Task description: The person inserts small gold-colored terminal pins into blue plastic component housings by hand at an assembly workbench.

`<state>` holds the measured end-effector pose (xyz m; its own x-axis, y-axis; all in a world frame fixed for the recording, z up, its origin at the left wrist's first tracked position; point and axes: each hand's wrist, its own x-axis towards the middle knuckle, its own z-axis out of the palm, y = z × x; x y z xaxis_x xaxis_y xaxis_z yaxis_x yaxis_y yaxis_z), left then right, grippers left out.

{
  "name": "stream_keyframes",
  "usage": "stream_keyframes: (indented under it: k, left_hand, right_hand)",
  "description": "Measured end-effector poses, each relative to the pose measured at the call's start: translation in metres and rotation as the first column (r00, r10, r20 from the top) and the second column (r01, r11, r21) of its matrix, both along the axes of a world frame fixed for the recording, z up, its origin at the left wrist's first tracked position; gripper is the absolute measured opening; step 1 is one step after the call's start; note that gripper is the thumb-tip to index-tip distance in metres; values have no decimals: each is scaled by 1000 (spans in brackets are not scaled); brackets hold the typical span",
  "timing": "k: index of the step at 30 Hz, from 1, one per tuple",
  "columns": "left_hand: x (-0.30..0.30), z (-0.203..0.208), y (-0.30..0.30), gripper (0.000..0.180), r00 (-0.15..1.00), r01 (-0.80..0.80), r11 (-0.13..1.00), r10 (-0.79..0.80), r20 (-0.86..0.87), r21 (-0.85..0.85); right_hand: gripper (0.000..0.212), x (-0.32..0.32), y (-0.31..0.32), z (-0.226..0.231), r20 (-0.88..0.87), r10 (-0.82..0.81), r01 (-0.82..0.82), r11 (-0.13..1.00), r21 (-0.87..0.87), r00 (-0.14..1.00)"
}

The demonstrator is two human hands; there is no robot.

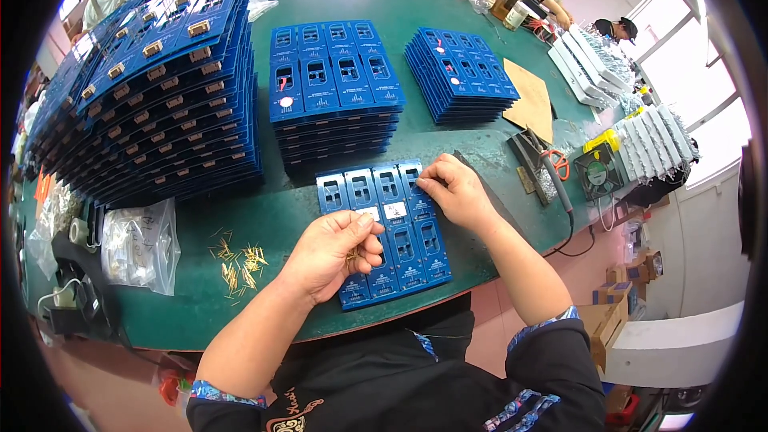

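In front of me on the green table lies a blue circuit board panel [404, 244] with rows of rectangular cutouts. My right hand [456, 192] is at its far right corner, thumb and fingertips pinched together against the board; whatever they grip is too small to make out. Over the panel's left side hovers my left hand [336, 252], fingers curled, with thin brass-coloured pins partly showing between them. This hand hides part of the panel. A loose heap of similar brass pins [240, 266] lies on the table to the left.
Tall stacks of blue boards [160, 96] rise at the left, with lower stacks [336, 72] [460, 72] beyond the panel. A clear plastic bag [140, 248] lies left. A soldering iron [560, 184] on its stand and a small fan [600, 172] are right. Other people work farther back.
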<state>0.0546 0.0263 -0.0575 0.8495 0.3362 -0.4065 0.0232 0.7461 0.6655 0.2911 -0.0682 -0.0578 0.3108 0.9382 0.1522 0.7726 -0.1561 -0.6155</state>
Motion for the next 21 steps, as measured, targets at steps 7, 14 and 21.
stream_keyframes:
  k: [7, 14, 21]
  left_hand:
    - [0, 1, 0, 24, 1000, -4, 1000, 4, -7, 4]
    - [0, 1, -1, 23, 1000, -7, 1000, 7, -3, -9]
    - [1, 2, -1, 23, 1000, -12, 1000, 12, -16, -9]
  right_hand:
    - [11, -1, 0, 1, 11, -10, 10, 1000, -2, 1000]
    - [11, -1, 0, 1, 30, -18, 19, 999, -37, 999]
    - [9, -3, -1, -1, 151, 50, -63, 995, 77, 987]
